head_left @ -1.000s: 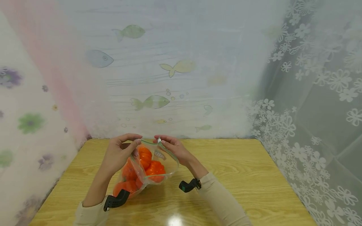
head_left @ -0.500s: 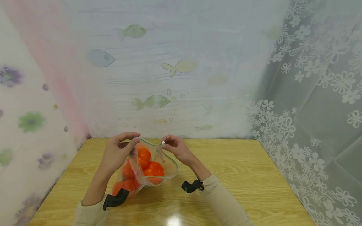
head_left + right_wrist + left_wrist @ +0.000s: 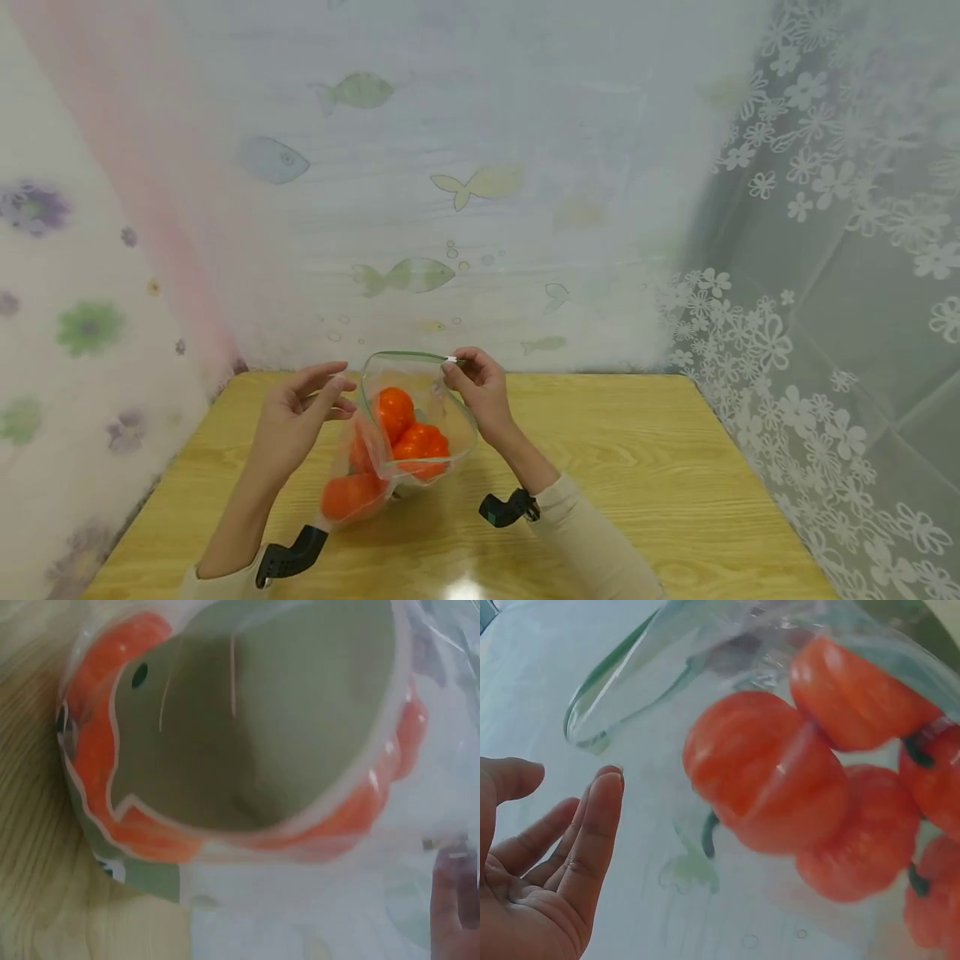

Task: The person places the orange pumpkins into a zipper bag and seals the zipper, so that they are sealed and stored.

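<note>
A clear zip bag (image 3: 416, 377) with a green-lined mouth stands gaping on the table. Inside lie several orange-red, ribbed, pumpkin-like fruits (image 3: 422, 446); in the left wrist view these fruits (image 3: 765, 772) show green stems through the film. My right hand (image 3: 483, 402) pinches the bag's mouth at the white slider (image 3: 451, 359), at the far right corner. Left of the mouth, my left hand (image 3: 288, 423) is off the bag with fingers spread, holding nothing. The left wrist view shows a gap between its fingertips (image 3: 609, 784) and the bag's green edge.
The wood-grain table (image 3: 600, 467) runs back to a sheet (image 3: 510, 250) printed with fish. A flowered curtain (image 3: 847, 333) hangs on the right, another flowered sheet (image 3: 90, 275) on the left. Black wrist cameras sit at both sleeves.
My left hand has let go of the bag's mouth and drawn back to the left. My right hand has moved slightly right with the slider corner, and the mouth has widened.
</note>
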The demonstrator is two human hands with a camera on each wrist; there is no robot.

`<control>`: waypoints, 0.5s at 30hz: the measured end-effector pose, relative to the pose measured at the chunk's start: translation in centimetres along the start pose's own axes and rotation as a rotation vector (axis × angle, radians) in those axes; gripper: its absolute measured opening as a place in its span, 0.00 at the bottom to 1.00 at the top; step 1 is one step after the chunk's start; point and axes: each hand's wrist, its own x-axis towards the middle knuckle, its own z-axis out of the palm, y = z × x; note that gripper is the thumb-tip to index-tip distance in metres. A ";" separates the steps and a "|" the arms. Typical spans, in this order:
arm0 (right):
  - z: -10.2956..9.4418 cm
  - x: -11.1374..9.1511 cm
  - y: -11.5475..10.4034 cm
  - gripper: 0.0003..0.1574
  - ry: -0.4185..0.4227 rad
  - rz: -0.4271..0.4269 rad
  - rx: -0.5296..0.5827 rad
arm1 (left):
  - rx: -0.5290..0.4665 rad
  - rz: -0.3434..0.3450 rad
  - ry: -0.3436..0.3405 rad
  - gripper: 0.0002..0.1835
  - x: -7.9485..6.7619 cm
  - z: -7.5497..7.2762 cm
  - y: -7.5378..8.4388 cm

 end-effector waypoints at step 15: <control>0.2 -0.8 -1.2 0.09 0.228 -0.059 -0.058 | -0.031 0.090 -0.012 0.18 -5.4 1.3 -2.9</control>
